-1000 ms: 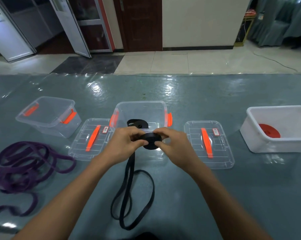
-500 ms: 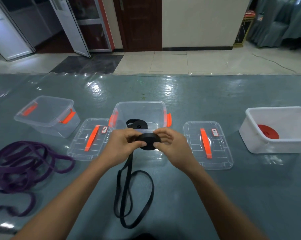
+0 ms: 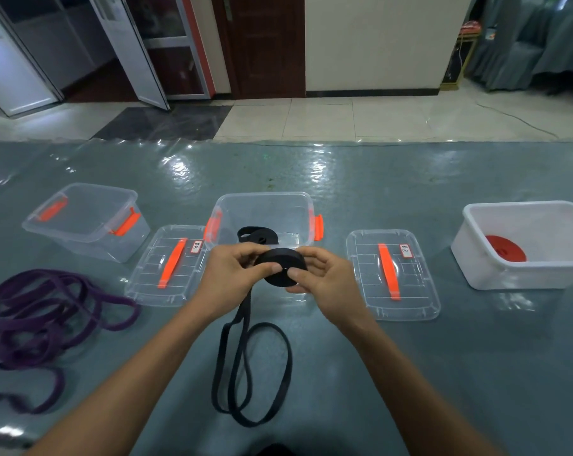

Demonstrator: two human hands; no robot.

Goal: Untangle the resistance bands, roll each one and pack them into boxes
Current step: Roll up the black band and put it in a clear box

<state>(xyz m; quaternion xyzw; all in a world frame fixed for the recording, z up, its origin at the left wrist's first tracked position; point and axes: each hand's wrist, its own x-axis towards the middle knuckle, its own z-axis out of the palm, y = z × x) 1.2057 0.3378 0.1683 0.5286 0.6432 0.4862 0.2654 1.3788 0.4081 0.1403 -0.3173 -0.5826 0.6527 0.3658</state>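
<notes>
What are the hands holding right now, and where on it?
The coiled black band: left hand grips its left side, right hand its right side, thumbs on its face.

Looking like an office building or function hall, not a home. Going by the glossy tiled floor (image 3: 344, 120), aluminium-framed glass doors (image 3: 140, 51) standing open on the left, a dark wooden door (image 3: 265, 44), grey cloth-draped chairs (image 3: 542, 44) sitting far right, and a long table (image 3: 410, 192) lying under clear plastic sheeting.

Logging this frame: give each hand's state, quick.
Left hand: grips the black band roll.
Right hand: pinches the same roll.
</notes>
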